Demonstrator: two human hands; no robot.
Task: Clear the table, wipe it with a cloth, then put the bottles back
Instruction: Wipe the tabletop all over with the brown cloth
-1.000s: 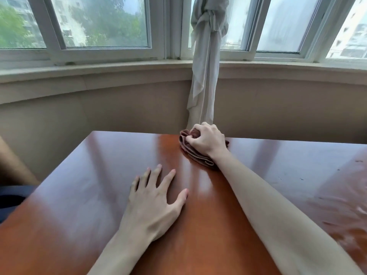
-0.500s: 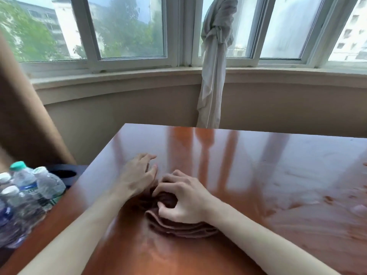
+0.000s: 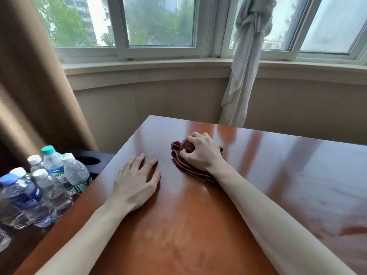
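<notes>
Clear plastic bottles [image 3: 45, 187], right hand [image 3: 200, 153] gripping cloth [image 3: 184, 165]

No text can be read; the bottles [image 3: 49, 183] left of the table [image 3: 198, 225] carry blue, white and green labels, but the print on them is too blurred and small to make out

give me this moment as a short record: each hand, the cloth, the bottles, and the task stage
left hand: flat on the table, fingers spread, holding nothing
right hand: grips the cloth, pressing it on the table
cloth: dark red, bunched, near the far edge
bottles: clustered off the table, to its left
task stage: table cleared, wiping under way, bottles not yet returned
</notes>
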